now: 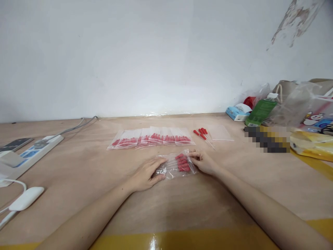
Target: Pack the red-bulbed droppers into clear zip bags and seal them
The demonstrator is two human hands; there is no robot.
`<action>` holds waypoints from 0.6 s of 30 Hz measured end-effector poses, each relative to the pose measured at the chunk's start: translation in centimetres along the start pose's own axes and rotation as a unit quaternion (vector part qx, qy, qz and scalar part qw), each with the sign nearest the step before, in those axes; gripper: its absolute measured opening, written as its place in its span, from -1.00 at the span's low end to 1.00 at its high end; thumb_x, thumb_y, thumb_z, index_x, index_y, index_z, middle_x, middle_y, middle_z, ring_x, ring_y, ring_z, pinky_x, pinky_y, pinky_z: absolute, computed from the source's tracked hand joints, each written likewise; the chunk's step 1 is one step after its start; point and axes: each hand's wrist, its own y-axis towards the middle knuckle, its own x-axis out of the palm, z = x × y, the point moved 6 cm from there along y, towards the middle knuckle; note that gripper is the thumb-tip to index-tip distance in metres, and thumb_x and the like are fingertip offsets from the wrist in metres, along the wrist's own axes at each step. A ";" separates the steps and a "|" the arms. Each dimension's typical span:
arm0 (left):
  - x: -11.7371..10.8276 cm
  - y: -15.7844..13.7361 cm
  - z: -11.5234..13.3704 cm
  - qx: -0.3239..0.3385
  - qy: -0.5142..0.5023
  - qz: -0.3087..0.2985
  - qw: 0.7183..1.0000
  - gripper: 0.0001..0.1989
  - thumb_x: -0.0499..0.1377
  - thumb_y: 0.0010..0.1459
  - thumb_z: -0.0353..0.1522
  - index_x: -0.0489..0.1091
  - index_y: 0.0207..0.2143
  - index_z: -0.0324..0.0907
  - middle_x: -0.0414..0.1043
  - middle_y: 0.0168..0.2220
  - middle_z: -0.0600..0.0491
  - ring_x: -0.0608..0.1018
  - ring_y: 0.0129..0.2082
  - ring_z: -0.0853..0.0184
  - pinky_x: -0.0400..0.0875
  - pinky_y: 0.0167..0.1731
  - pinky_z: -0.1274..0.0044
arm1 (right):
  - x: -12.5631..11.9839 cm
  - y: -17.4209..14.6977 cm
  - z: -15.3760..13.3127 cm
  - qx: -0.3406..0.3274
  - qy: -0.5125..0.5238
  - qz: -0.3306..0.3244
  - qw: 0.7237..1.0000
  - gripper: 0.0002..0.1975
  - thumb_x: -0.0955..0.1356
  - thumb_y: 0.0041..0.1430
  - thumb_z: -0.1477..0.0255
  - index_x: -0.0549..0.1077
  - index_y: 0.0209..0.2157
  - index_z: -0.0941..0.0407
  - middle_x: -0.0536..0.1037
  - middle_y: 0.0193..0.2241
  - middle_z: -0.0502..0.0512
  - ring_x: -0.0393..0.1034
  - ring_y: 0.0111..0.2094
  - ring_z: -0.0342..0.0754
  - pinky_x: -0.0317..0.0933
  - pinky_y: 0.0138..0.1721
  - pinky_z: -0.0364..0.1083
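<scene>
A clear zip bag [169, 170] lies on the table between my hands, with several red-bulbed droppers [183, 162] inside, bulbs toward the right. My left hand [147, 174] grips the bag's left end, fingers along the far side and thumb along the near side. At the bag's right end, my right hand [204, 161] pinches the edge near the upper corner. Beyond them is an overlapping row of filled bags [153, 136]. Several loose droppers [203, 135] rest to the right of that row, beside a flat stack of bags [221, 133].
On the left are a power strip [39, 151], a phone [17, 144] and a white plug-like piece [26, 199] on a cable. At the back right stand a tissue pack [238, 112], a green bottle [262, 110] and plastic bags [293, 107]. A yellow packet [312, 144] lies nearer.
</scene>
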 end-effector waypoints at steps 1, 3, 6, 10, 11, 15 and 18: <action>0.0 0.0 0.0 0.000 0.001 -0.001 1.000 -0.52 0.04 0.19 -0.23 0.06 0.14 -0.11 0.21 0.10 -0.04 0.27 0.09 0.20 0.18 0.07 0.33 | 0.0 0.0 0.1 0.011 0.006 -0.012 1.000 -0.73 0.35 -0.09 0.20 0.52 -0.44 0.12 0.52 -0.38 0.06 0.40 -0.36 -0.08 0.29 -0.29 -0.07; 0.0 0.0 0.0 0.001 0.002 -0.001 1.000 -0.52 0.05 0.19 -0.22 0.06 0.14 -0.12 0.21 0.09 -0.04 0.27 0.09 0.20 0.18 0.08 0.33 | -0.3 0.0 0.5 0.045 0.020 0.009 0.999 -0.69 0.39 -0.17 0.18 0.50 -0.46 0.14 0.52 -0.45 0.05 0.39 -0.41 -0.07 0.29 -0.33 -0.05; -0.1 0.0 0.1 0.004 0.003 0.000 1.000 -0.53 0.04 0.19 -0.23 0.07 0.13 -0.12 0.21 0.10 -0.04 0.26 0.10 0.20 0.17 0.08 0.32 | -0.6 -0.2 0.5 0.074 0.037 0.046 0.996 -0.65 0.43 -0.26 0.15 0.44 -0.53 0.16 0.49 -0.55 0.03 0.37 -0.49 -0.09 0.27 -0.41 -0.08; -0.1 0.0 0.2 0.010 0.002 0.001 1.000 -0.54 0.03 0.20 -0.24 0.07 0.13 -0.12 0.21 0.10 -0.04 0.26 0.10 0.20 0.17 0.08 0.31 | 0.1 -0.6 -0.1 0.071 0.042 -0.032 0.996 -0.65 0.39 -0.16 0.12 0.45 -0.48 0.15 0.49 -0.54 -0.01 0.35 -0.51 -0.15 0.23 -0.46 -0.15; -0.1 0.0 0.2 0.011 0.002 0.000 1.000 -0.54 0.03 0.20 -0.25 0.06 0.14 -0.12 0.21 0.10 -0.04 0.26 0.10 0.20 0.17 0.08 0.30 | 0.0 -0.7 -0.2 0.077 0.040 -0.034 0.996 -0.64 0.37 -0.12 0.11 0.45 -0.45 0.15 0.49 -0.54 -0.02 0.33 -0.54 -0.18 0.21 -0.49 -0.17; 0.0 0.1 0.0 0.009 0.001 -0.004 1.000 -0.51 0.04 0.19 -0.24 0.04 0.15 -0.11 0.19 0.11 -0.04 0.25 0.11 0.19 0.16 0.09 0.28 | -0.8 -0.9 0.2 0.143 0.053 0.028 0.988 -0.54 0.36 -0.08 0.10 0.38 -0.22 0.15 0.49 -0.56 -0.03 0.22 -0.69 -0.25 0.12 -0.63 -0.21; 0.2 0.0 -0.1 0.010 -0.009 -0.009 1.000 -0.50 0.05 0.19 -0.25 0.04 0.16 -0.10 0.19 0.12 -0.03 0.25 0.11 0.19 0.15 0.09 0.28 | 0.8 -1.2 -0.3 0.150 0.107 -0.035 0.982 -0.50 0.45 -0.23 0.17 0.42 -0.26 0.18 0.53 -0.47 0.06 0.39 -0.51 -0.14 0.26 -0.46 -0.15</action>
